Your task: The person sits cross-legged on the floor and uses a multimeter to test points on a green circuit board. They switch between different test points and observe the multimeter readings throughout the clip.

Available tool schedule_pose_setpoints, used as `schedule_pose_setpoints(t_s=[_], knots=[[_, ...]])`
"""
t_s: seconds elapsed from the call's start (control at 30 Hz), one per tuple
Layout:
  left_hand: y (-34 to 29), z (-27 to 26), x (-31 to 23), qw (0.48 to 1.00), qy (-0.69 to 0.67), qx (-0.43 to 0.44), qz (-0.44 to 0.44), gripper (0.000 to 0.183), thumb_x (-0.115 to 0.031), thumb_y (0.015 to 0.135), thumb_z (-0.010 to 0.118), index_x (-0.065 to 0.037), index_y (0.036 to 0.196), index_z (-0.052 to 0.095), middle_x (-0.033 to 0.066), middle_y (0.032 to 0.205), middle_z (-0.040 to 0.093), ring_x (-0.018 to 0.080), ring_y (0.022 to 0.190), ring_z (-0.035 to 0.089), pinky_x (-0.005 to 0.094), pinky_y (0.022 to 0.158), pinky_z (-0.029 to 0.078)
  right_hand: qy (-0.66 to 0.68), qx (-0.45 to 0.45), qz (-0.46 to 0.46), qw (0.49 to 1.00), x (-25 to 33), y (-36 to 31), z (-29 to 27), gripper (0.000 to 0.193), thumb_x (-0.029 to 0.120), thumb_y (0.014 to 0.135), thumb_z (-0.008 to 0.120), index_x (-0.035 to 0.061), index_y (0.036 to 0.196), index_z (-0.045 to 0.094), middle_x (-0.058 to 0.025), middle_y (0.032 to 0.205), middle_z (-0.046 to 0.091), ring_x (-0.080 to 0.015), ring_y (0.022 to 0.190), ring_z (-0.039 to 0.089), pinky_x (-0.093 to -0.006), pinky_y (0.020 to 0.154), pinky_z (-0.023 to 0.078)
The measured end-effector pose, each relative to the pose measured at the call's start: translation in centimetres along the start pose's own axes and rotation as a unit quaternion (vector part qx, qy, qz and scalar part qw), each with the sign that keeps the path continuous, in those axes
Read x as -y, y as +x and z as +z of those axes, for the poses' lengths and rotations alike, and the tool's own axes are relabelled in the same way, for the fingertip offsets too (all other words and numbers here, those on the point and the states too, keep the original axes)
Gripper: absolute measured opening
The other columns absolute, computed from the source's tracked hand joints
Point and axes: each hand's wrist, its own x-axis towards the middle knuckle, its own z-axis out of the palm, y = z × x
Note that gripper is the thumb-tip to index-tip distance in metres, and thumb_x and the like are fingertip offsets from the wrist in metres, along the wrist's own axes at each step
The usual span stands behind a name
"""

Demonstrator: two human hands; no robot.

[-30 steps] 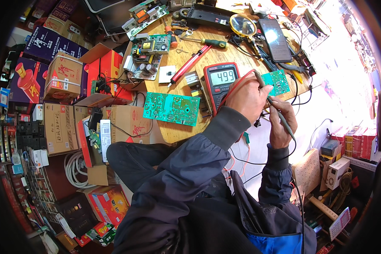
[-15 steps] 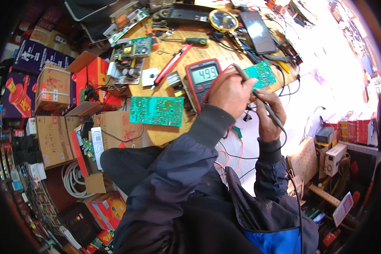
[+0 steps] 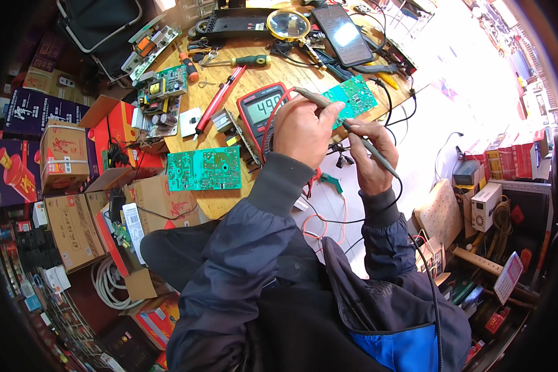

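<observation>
My left hand (image 3: pixel 305 131) is closed around a grey test probe (image 3: pixel 314 97) with a red lead. My right hand (image 3: pixel 373 162) grips a second grey probe (image 3: pixel 379 156), whose black lead trails down past my sleeve. Both hands are at the lower left edge of a small green circuit board (image 3: pixel 356 94). The tips are too small to tell exactly where they touch. Just left of my left hand lies a red multimeter (image 3: pixel 249 115) with a lit display, its lower part behind that hand. A larger green circuit board (image 3: pixel 204 169) rests on the wooden table, left of my left wrist.
Farther back are a red desoldering pump (image 3: pixel 221 100), a screwdriver (image 3: pixel 252 61), a magnifying glass (image 3: pixel 288 25) and a phone (image 3: pixel 343 36). Component-laden boards (image 3: pixel 167 87) lie at the table's left side. Cardboard boxes (image 3: pixel 74 229) are stacked left of me; a wooden stool-like board (image 3: pixel 439 212) stands right.
The whole view has shifted, so the table and hands appear farther left. Both hands keep their probes at the small board, and the multimeter reading has changed slightly.
</observation>
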Motion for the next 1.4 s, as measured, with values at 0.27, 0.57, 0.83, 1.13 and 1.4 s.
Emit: schedule_pose_setpoints(t_s=[0.27, 0.57, 0.83, 1.13, 1.4], knots=[[-0.10, -0.12, 0.53, 0.999, -0.037, 0.005, -0.008, 0.024, -0.019, 0.099, 0.074, 0.005, 0.096, 0.074, 0.0058, 0.077, 0.070, 0.0112, 0.065, 0.061, 0.0307, 0.059, 0.051, 0.003, -0.011, -0.018, 1.000, -0.52, -0.03, -0.19, 0.012, -0.004, 0.093, 0.067, -0.0028, 0.105, 0.066, -0.0178, 0.110, 0.075, -0.0216, 0.103, 0.072, -0.0339, 0.091, 0.056], [-0.22, -0.22, 0.52, 1.000, -0.011, 0.015, -0.009, 0.023, -0.018, 0.099, 0.073, 0.005, 0.097, 0.074, 0.0052, 0.078, 0.070, 0.0101, 0.066, 0.062, 0.0294, 0.058, 0.053, 0.009, -0.011, -0.009, 1.000, -0.25, 0.05, -0.03, 0.012, -0.005, 0.092, 0.067, -0.0027, 0.104, 0.066, -0.0175, 0.110, 0.075, -0.0192, 0.097, 0.072, -0.0317, 0.085, 0.057], [-0.16, -0.13, 0.75, 1.000, -0.016, 0.015, -0.002, 0.022, -0.017, 0.099, 0.073, 0.005, 0.096, 0.073, 0.0061, 0.079, 0.071, 0.0103, 0.067, 0.063, 0.0296, 0.058, 0.054, 0.000, -0.010, -0.026, 1.000, -0.34, 0.15, 0.02, 0.012, -0.005, 0.093, 0.068, -0.0026, 0.104, 0.067, -0.0175, 0.112, 0.075, -0.0142, 0.088, 0.069, -0.0286, 0.077, 0.056], [-0.19, -0.25, 0.60, 1.000, -0.001, 0.011, 0.006, 0.023, -0.017, 0.099, 0.073, 0.006, 0.096, 0.073, 0.0089, 0.079, 0.072, 0.0128, 0.067, 0.065, 0.0313, 0.060, 0.055, 0.021, -0.016, 0.013, 1.000, -0.05, -0.09, 0.16, 0.012, -0.004, 0.094, 0.067, -0.0029, 0.106, 0.067, -0.0160, 0.112, 0.075, -0.0099, 0.079, 0.065, -0.0264, 0.070, 0.054], [-0.18, -0.40, 0.29, 0.999, 0.027, 0.001, 0.029, 0.024, -0.019, 0.098, 0.072, 0.005, 0.093, 0.074, 0.0100, 0.073, 0.070, 0.0155, 0.064, 0.062, 0.0342, 0.062, 0.051, 0.037, -0.019, 0.026, 0.999, -0.02, -0.06, 0.36, 0.012, -0.004, 0.095, 0.067, -0.0030, 0.107, 0.067, -0.0152, 0.111, 0.075, -0.0080, 0.076, 0.063, -0.0247, 0.067, 0.053]])
